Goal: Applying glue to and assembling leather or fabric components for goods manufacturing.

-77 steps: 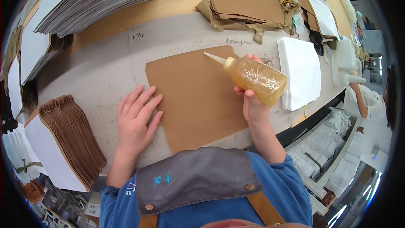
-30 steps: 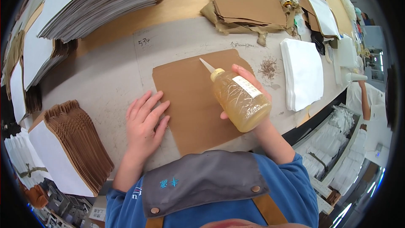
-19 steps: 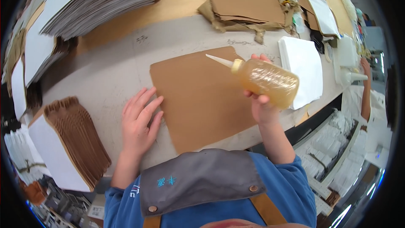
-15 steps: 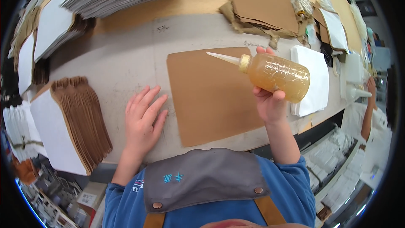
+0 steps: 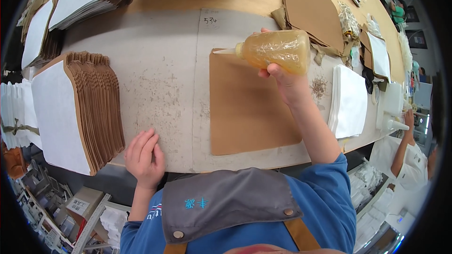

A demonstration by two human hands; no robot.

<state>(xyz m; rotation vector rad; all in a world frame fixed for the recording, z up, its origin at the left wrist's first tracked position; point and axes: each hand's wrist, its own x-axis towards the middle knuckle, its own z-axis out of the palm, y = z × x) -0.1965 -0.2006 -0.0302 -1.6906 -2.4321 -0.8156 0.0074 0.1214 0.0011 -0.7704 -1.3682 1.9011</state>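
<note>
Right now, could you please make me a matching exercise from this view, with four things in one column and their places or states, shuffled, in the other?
1. bottle
2. brown sheet
3. white pile
4. left hand

A. loosely curled, at the table's near edge
B. lying flat, partly hidden by the right forearm
C. gripped by the right hand, nozzle pointing left
D. on the table, to the right of the right forearm

Pairs: 1-C, 2-B, 3-D, 4-A.
</note>
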